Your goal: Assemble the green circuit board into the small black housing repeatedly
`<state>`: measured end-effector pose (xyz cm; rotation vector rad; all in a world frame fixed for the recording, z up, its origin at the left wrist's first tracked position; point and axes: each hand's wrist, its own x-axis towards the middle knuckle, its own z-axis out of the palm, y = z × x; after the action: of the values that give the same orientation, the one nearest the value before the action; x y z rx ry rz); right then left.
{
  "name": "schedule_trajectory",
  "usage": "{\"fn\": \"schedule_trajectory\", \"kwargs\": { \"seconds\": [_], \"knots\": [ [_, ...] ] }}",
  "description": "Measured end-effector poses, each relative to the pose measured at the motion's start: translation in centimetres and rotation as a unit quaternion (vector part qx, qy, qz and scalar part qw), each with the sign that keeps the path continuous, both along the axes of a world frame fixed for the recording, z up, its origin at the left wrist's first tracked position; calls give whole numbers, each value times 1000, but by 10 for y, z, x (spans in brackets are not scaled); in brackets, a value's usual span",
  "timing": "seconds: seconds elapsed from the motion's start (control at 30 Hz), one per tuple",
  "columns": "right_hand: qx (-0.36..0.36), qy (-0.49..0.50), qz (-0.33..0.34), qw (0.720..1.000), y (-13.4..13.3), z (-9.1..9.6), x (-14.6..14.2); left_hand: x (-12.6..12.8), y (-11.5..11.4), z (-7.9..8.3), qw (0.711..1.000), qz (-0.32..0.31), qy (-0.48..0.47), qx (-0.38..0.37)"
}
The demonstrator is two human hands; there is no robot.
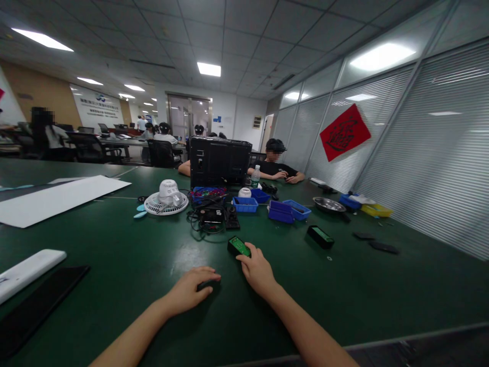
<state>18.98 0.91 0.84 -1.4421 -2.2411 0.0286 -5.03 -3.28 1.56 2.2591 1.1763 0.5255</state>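
Left to right, from my end: the left hand (189, 288) is lying palm-down low over the green table (382, 290), pinching a small dark piece (208, 284), possibly a cover; I'm not seeing it clearly. The black case with a green circuit board (237, 246) is sitting ahead-right of it, long axis slanting far-left to near-right. The right hand (260, 270), nearer, is gripping its near end, slanting in from lower right. A second board-filled case (320, 237) is resting farther right.
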Motion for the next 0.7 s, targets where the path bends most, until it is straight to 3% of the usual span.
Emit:
{"fn": "schedule_trajectory", "kwargs": {
  "seconds": [0.23, 0.5, 0.7],
  "knots": [
    [-49, -23, -102, 993, 10, 6, 19, -2, 1, -6, 1000, -3, 5, 7],
    [-96, -84, -249, 960, 26, 16, 71, -4, 1, -6, 1000, -3, 7, 6],
    [-111, -46, -276, 954, 41, 18, 105, -3, 0, -3, 1000, -4, 6, 2]
  ]
}}
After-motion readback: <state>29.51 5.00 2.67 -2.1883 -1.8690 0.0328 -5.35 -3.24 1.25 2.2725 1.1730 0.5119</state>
